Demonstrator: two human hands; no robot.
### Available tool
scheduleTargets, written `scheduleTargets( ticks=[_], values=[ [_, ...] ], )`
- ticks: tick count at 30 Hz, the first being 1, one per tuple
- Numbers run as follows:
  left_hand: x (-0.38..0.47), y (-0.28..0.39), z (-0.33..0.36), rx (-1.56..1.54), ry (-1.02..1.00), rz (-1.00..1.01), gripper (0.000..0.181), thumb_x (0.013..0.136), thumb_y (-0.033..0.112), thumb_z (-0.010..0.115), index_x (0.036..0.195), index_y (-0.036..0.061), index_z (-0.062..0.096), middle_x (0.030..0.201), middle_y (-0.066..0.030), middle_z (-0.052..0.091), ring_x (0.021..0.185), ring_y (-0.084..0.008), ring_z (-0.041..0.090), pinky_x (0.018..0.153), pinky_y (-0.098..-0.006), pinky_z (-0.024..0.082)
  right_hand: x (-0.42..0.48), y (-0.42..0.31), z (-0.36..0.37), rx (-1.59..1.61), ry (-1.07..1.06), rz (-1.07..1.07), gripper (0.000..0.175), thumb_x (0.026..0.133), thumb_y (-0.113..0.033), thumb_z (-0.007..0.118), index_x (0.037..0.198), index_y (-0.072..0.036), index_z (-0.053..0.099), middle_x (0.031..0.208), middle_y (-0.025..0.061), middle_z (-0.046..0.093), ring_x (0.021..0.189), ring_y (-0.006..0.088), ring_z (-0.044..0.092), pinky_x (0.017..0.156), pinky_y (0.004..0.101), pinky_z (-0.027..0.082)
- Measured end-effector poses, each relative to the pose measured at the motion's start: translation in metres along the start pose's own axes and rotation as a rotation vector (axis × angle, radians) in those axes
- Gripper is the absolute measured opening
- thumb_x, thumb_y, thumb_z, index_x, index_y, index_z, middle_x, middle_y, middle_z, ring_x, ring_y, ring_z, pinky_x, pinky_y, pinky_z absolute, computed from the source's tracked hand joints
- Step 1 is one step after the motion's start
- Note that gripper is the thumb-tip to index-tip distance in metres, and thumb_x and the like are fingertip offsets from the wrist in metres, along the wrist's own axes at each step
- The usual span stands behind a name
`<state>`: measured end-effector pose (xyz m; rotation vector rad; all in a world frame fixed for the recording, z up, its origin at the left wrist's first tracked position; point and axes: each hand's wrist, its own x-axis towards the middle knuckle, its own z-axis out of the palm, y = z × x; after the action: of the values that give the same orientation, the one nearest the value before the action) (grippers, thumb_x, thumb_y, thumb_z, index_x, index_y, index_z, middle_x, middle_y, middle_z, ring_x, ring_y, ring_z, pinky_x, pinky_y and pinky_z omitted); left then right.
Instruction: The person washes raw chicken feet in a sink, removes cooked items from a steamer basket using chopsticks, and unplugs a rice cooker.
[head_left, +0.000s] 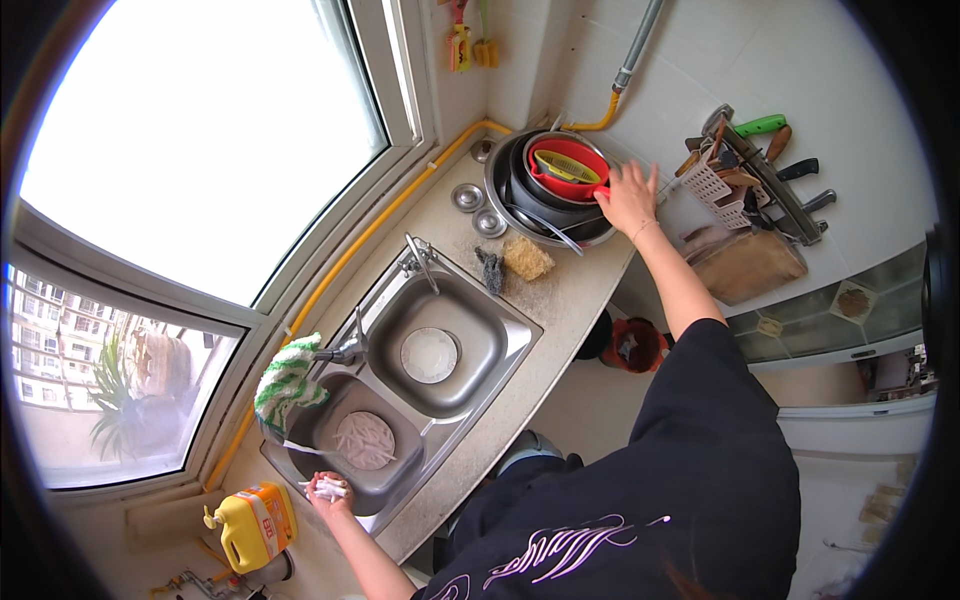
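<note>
My left hand (330, 499) holds a bunch of pale, stick-like food pieces (330, 488) at the edge of the smaller sink basin (405, 450). In that basin a plate or shallow dish holds more of these pale pieces (364, 441). My right hand (631, 201) is at the stacked cookware, fingers spread, its thumb beside the handle of a red strainer (564, 186). Whether thumb and handle touch I cannot tell. A yellow perforated strainer (566, 166) sits inside the red one. Beneath are dark pots (529, 196) in a wide metal basin (495, 176).
A white plate (429, 355) lies in the larger basin under a faucet (424, 262). A striped cloth (289, 386) hangs by the other tap. Scrubbers (528, 259) sit on the counter. A yellow jug (255, 525) stands at left. Knives (799, 169) hang on the right wall.
</note>
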<state>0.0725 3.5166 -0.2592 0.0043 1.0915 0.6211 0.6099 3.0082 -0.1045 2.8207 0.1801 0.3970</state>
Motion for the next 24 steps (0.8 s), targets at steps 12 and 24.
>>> scheduleTargets(
  ticks=[12,24],
  values=[
    [-0.019,-0.016,0.015,-0.033,-0.010,0.036,0.009,0.074,0.013,0.058,0.081,0.0088,0.060,0.072,-0.0060,0.059,0.064,-0.0193,0.059,0.057,-0.0307,0.052,0.100,-0.023,0.068,1.099,-0.246,-0.048,0.051,0.091,-0.045,0.049,0.102,0.003,0.061,0.092,0.0183,0.064,0.086,0.0268,0.060,0.083,0.0360,0.045],
    [-0.031,-0.028,0.006,0.058,-0.202,0.156,0.020,0.082,0.021,0.061,0.099,0.0105,0.061,0.077,-0.0051,0.061,0.070,-0.0182,0.059,0.059,-0.0342,0.052,0.039,-0.100,-0.041,1.367,0.358,-0.113,0.024,0.088,-0.014,0.058,0.109,0.000,0.055,0.101,0.0123,0.062,0.094,0.0226,0.059,0.086,0.0332,0.046]
  ],
)
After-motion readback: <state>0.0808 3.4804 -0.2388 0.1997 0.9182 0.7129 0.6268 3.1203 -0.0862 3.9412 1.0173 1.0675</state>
